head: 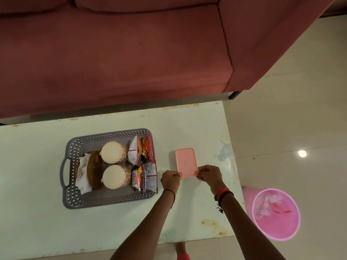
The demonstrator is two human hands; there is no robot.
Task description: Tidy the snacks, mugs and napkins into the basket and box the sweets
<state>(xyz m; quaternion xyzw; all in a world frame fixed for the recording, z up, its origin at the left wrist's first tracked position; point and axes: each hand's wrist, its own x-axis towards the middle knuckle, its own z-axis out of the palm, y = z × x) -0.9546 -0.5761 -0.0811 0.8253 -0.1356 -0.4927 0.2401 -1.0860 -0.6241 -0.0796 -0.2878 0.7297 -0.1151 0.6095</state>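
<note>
A pink lidded box (185, 161) lies on the pale table to the right of the basket. My left hand (170, 179) pinches its near left corner and my right hand (209, 174) pinches its near right corner. The grey plastic basket (75, 143) holds two patterned mugs (113, 152) (115, 176), several snack packets (142, 151) including salted peanuts (136, 180), and white napkins (82, 167) in a brown wicker holder (93, 168). The box's contents are hidden under its lid.
A dusky red sofa (131, 53) runs along the table's far edge. A pink waste bin (276, 212) with a plastic wrapper in it stands on the tiled floor by the table's right edge. The table (187, 124) has worn, stained patches.
</note>
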